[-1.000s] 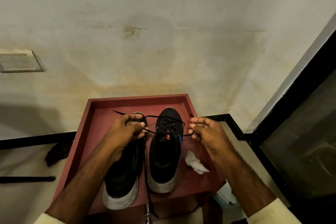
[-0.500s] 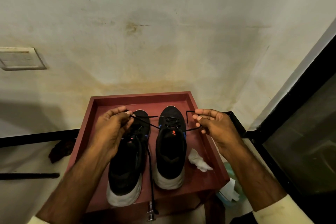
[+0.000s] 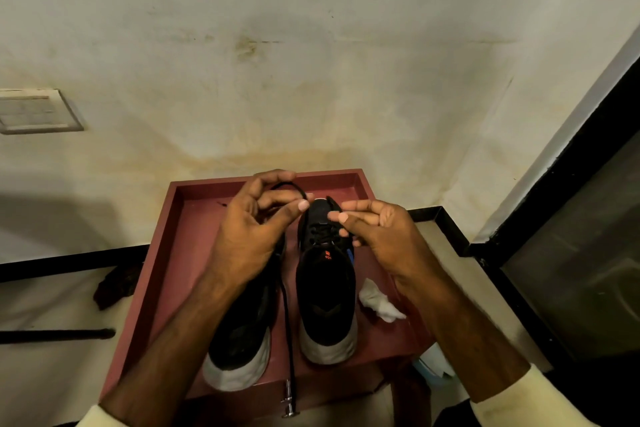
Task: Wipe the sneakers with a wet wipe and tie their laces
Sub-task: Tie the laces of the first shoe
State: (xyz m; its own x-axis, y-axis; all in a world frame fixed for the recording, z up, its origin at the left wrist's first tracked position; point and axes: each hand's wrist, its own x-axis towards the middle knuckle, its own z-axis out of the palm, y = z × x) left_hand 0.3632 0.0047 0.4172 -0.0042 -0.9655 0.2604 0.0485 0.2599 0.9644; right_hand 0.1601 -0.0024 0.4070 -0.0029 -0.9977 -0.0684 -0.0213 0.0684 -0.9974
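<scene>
Sneakers' lace-tying is underway: left hand [image 3: 249, 232] pinches a black lace loop [image 3: 289, 188], right hand [image 3: 375, 230] pinches the other end; next, cross and knot.

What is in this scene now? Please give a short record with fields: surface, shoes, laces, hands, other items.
surface: red tray with a raised rim
shoes: left sneaker and right sneaker, side by side, toes toward the wall
laces: right sneaker's lace held in a loop; a loose lace lies between the shoes
hands: left hand and right hand, both pinching lace
other items: crumpled wipe on the tray, right of the shoes
</scene>
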